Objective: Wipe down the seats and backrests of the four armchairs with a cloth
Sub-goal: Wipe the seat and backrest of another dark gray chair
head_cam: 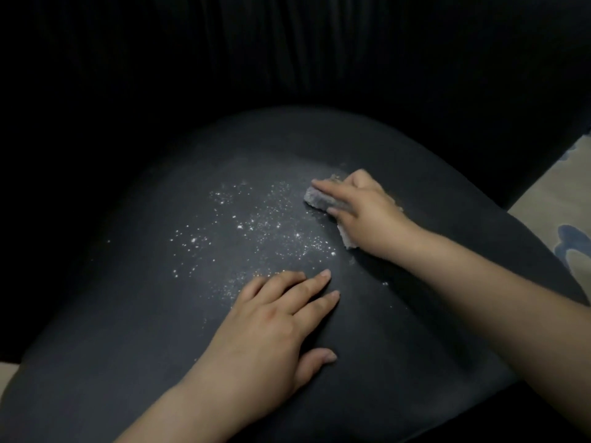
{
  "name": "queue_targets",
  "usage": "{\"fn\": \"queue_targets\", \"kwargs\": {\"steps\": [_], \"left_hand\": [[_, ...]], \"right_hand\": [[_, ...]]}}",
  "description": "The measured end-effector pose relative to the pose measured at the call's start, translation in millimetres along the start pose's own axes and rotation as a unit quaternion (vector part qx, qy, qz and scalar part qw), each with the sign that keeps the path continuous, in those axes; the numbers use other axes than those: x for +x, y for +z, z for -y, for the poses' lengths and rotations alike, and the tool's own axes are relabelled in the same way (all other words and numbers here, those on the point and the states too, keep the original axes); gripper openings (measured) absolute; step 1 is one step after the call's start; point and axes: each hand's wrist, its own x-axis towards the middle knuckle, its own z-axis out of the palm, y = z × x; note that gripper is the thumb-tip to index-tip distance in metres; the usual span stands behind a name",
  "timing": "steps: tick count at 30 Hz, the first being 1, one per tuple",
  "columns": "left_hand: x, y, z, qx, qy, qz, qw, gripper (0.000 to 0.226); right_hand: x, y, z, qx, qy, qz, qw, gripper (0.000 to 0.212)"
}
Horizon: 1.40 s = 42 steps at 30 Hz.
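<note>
I am looking down on the dark seat (134, 314) of an armchair, which is filling most of the view, with its black backrest (287, 59) rising at 12 o'clock. My right hand (364, 215) is sitting at roughly 2 o'clock from the seat's centre and is pressing a pale cloth (315, 199) flat against the upholstery. The fingers are lying extended over the top of the cloth with the thumb tucked along its near edge, so this grip is holding the cloth down under straight fingers rather than bunching it; a grey fold is protruding past the fingertips toward 9 o'clock and a lighter corner is showing beneath the wrist. My left hand (271, 330) is resting palm-down on the seat at about 6 o'clock, fingers spread and straight, thumb out toward 3 o'clock; this grip is holding nothing and is simply bearing on the cushion. White specks (256, 225) are lying scattered across the seat between the two hands, densest toward the centre and reaching the left fingertips. A strip of light patterned floor covering (563, 219) is showing beyond the seat edge at 3 o'clock. Both forearms are bare.
</note>
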Motion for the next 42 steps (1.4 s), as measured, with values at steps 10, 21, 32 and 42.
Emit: {"fn": "queue_targets", "kwargs": {"steps": [10,21,32,42], "left_hand": [[-11,-15,28,0.01,-0.062,-0.104,0.993,0.056],[-41,-27,94,0.026,-0.273,-0.108,0.956,0.061],[-50,-25,106,-0.004,-0.312,-0.12,0.943,0.062],[-55,-26,107,-0.032,-0.323,-0.2,0.925,0.055]], "right_hand": [[8,13,10,-0.031,0.006,-0.028,0.999,0.043],[62,18,22,-0.096,0.044,0.019,0.994,0.046],[105,21,29,-0.083,0.019,0.054,0.995,0.057],[79,17,47,0.046,-0.132,-0.004,0.99,0.059]]}}
